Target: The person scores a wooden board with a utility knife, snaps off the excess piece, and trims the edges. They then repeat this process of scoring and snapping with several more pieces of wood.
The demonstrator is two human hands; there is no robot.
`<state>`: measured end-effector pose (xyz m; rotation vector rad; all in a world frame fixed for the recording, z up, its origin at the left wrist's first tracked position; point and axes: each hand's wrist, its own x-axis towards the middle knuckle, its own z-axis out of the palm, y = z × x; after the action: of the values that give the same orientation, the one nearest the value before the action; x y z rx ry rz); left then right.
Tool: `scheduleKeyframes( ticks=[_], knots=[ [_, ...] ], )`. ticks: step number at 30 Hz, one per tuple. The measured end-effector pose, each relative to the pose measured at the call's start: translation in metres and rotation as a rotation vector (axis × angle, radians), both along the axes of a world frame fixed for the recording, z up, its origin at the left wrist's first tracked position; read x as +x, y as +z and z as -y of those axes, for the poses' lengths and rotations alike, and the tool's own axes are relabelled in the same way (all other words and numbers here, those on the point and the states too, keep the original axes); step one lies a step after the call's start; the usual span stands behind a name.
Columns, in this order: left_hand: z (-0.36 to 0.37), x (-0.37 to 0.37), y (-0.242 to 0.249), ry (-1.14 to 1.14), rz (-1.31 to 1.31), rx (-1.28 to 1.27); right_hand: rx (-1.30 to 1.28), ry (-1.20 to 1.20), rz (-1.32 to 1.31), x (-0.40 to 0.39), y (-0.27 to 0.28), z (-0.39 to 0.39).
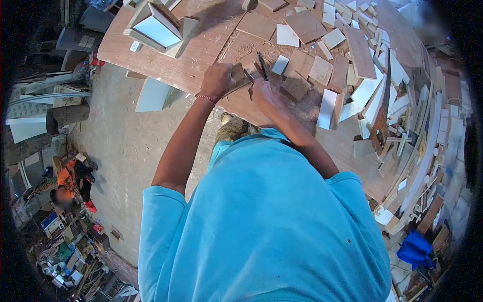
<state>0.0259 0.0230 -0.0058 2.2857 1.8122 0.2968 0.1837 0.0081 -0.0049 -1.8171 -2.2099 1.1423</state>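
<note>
My left hand [217,81], a braided band at its wrist, is closed on a small wooden board [237,75] at the table's near edge. Just right of it, my right hand [262,91] is closed around a slim dark tool [248,76] that points toward the board; its exact kind I cannot tell. Another dark, narrow piece [261,64] sticks up just beyond my right fingers. Wood shavings [245,49] lie on the wooden tabletop [201,30] past both hands. A brown wood block [295,86] rests right of my right hand.
Cut boards [305,26] and white-faced offcuts [370,90] pile up across the table's right side. A box-like wooden frame [160,31] stands at the far left. On the floor at left, a person in orange [67,177] is low beside clutter [70,251]. A blue bag [415,250] lies at lower right.
</note>
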Motion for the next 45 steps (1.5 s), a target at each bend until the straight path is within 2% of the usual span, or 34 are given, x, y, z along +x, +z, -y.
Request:
scheduleKeyframes(
  ticks=[3,4,5,6,7,9,10,12,13,15,16,18,19,21,25,27,29,31,34,36,38,39,42,45],
  knots=[
    [0.002,0.000,0.002,-0.017,0.015,0.019,-0.001,-0.076,-0.027,-0.003,0.000,0.003],
    [0.002,-0.001,-0.001,-0.010,0.021,0.013,-0.007,-0.069,-0.021,-0.003,-0.034,0.001],
    [0.002,-0.003,-0.004,-0.025,0.022,0.038,0.113,0.030,0.157,-0.002,-0.094,-0.001],
    [0.003,-0.003,-0.007,-0.041,0.022,0.066,0.236,0.130,0.333,0.000,-0.126,-0.002],
    [0.004,-0.003,-0.007,-0.037,0.028,0.065,0.235,0.135,0.338,-0.003,-0.126,-0.003],
    [0.002,-0.002,-0.003,-0.021,-0.004,-0.040,0.013,-0.445,-0.005,-0.014,-0.124,-0.008],
    [0.001,-0.002,-0.004,-0.022,-0.003,-0.033,0.020,-0.447,-0.005,-0.016,-0.108,-0.005],
    [0.002,-0.003,-0.010,-0.020,0.030,0.012,0.317,-0.099,0.149,-0.013,-0.053,0.006],
    [0.002,-0.003,-0.009,-0.025,0.028,0.019,0.323,-0.104,0.147,-0.008,-0.036,-0.002],
    [0.002,-0.002,-0.003,-0.029,0.033,0.059,-0.375,-0.078,-0.233,0.005,-0.014,-0.019],
    [0.001,-0.001,-0.002,-0.034,0.026,0.070,-0.364,-0.079,-0.241,0.007,-0.014,-0.022],
    [0.003,-0.001,-0.003,-0.026,0.028,0.049,-0.501,-0.183,-0.289,0.007,-0.020,-0.023],
    [0.002,-0.001,-0.005,-0.026,0.024,0.051,-0.500,-0.182,-0.293,0.007,-0.025,-0.020],
    [0.002,-0.001,-0.008,-0.028,0.013,0.082,0.061,-0.001,-0.149,0.007,-0.035,-0.011],
    [0.000,-0.002,-0.008,-0.002,-0.013,0.008,0.087,-0.089,-0.116,-0.001,-0.034,-0.006],
    [0.002,-0.001,-0.007,-0.014,0.008,0.082,0.013,-0.084,-0.080,-0.002,-0.018,-0.002],
    [0.001,0.000,-0.004,0.003,-0.013,0.054,-0.058,-0.083,-0.052,-0.003,0.008,0.000],
    [0.002,0.001,-0.004,0.015,-0.033,0.023,-0.133,-0.087,-0.021,-0.004,0.010,0.001],
    [0.001,-0.001,-0.003,-0.006,-0.001,0.045,-0.108,-0.048,0.042,-0.008,-0.004,0.004],
    [0.002,0.001,-0.001,-0.018,-0.024,-0.001,0.138,-0.220,-0.009,-0.013,-0.010,0.014],
    [0.003,-0.002,-0.011,-0.043,0.025,0.045,0.159,-0.127,-0.003,-0.016,-0.049,0.006],
    [0.004,-0.002,-0.008,-0.067,0.067,0.094,0.182,-0.035,-0.005,-0.018,-0.045,0.003],
    [0.007,0.005,0.001,-0.016,0.015,-0.012,0.065,-0.098,-0.031,-0.015,-0.025,-0.005],
    [0.005,0.004,0.005,-0.007,-0.008,0.038,0.110,-0.050,-0.107,-0.011,-0.023,-0.005]
  ],
)
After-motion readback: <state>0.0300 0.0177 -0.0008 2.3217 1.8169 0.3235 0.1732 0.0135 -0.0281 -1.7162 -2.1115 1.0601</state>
